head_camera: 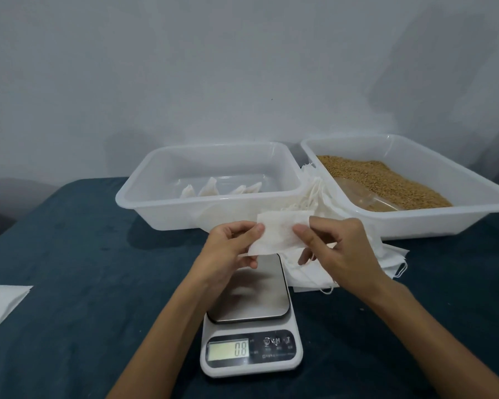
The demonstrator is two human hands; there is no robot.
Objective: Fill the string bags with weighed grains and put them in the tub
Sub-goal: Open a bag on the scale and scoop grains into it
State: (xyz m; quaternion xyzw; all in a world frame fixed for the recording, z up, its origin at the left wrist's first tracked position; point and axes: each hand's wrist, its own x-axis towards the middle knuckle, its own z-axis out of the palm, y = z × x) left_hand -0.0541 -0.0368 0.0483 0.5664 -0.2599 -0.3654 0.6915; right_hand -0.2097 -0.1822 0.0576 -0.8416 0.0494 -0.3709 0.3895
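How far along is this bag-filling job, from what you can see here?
Early on, it seems. Done: about four filled bags lie in the left tub. In hand: both the left hand and right hand pinch an empty string bag above the kitchen scale. Left: a pile of empty bags and plenty of grain in the right tub.

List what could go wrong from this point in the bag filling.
1. Both hands, left and right, pinch the empty bag above the scale; brushing its platform could skew the reading.
2. The grain tub sits off to the right, so grains may spill on the way over.
3. The loose spare bags beside the scale could snag.
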